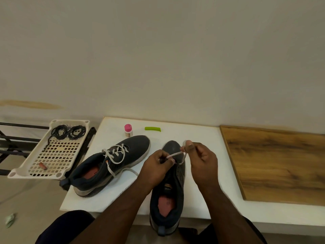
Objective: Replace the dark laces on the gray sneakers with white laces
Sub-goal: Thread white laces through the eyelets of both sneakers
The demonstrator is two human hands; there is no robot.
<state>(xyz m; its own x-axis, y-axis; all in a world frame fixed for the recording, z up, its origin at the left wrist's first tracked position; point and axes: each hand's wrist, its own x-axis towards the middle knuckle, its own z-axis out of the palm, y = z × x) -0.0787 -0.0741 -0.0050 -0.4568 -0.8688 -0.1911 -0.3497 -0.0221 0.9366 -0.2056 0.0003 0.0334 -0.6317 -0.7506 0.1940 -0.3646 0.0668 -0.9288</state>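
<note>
Two dark gray sneakers stand on the white table (202,138). The left sneaker (112,164) carries a white lace (116,154) threaded through its eyelets, its ends trailing loose. The right sneaker (168,187) points away from me, heel at the table's front edge. My left hand (156,168) pinches one part of a second white lace (175,154) above its front eyelets. My right hand (200,159) pinches the other part, raised near the toe. Two coiled dark laces (68,132) lie in a white perforated tray (35,171) at the left.
A small bottle with a pink cap (128,130) and a green plastic piece (152,128) lie at the table's far edge. A wooden board (274,164) covers the table's right part. A small brown object (43,166) sits in the tray, which rests on a black rack (15,138).
</note>
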